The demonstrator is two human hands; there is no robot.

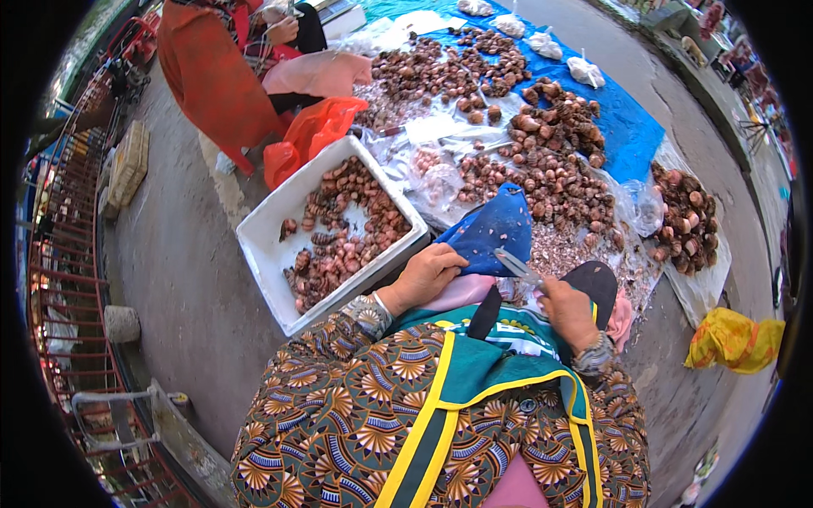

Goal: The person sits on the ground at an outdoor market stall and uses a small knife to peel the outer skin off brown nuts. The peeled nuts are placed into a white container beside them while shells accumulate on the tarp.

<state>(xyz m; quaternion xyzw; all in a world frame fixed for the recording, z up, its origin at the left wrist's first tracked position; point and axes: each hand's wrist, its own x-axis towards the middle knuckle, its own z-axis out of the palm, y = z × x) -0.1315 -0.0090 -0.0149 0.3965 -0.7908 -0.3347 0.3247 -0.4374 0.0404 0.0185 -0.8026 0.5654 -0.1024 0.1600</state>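
Note:
My left hand (427, 274) is in front of my lap, its thumb and fingertips pinched together at the near edge of a blue cloth (492, 232). Pale peel flecks dot this cloth, which lies over my knee. My right hand (567, 310) grips a small metal peeling knife (517, 265), its blade pointing up and left over the cloth. Left of the cloth, a white foam box (263, 254) holds many small ringed taro corms (375, 222). A heap of unpeeled taro (562, 187) lies beyond my knees, with pinkish peelings (562, 251) scattered nearer me.
A person in a red apron (206, 82) sits at the far left, beside a red plastic bag (311, 143). Tied white bags (584, 72) line a blue tarp (625, 133). More taro (686, 219) lies at right, near a yellow bag (733, 340). A metal railing (70, 305) runs along the left.

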